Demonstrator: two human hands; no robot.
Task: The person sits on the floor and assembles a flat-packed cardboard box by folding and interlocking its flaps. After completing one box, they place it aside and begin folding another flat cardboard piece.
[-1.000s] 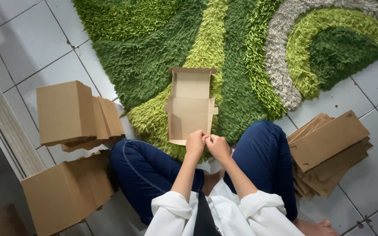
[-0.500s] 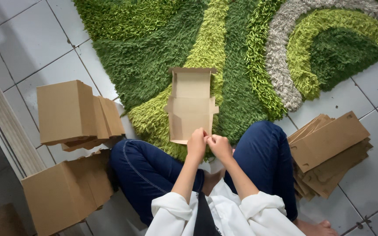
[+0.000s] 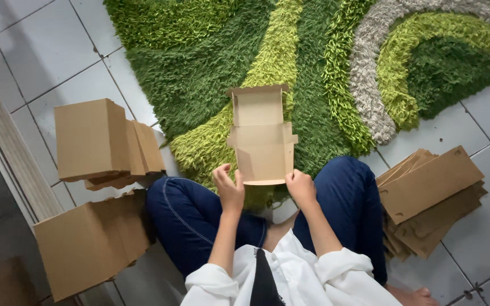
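I sit cross-legged in blue jeans, holding a flat brown cardboard box blank (image 3: 262, 139) out in front of me over the rug. My left hand (image 3: 229, 186) grips its near left corner. My right hand (image 3: 301, 186) grips its near right corner. The blank is partly unfolded, with a flap standing up at its far end and small tabs at the sides.
Folded cardboard boxes (image 3: 100, 141) are stacked on the tiles at my left, with a bigger stack (image 3: 89, 243) nearer me. A pile of flat blanks (image 3: 429, 195) lies at my right. A shaggy green and grey rug (image 3: 336, 62) spreads ahead. A wall edge (image 3: 7, 147) runs at far left.
My hands, which were close together at the blank's near edge, have spread apart to its two near corners. The blank has stayed in about the same place.
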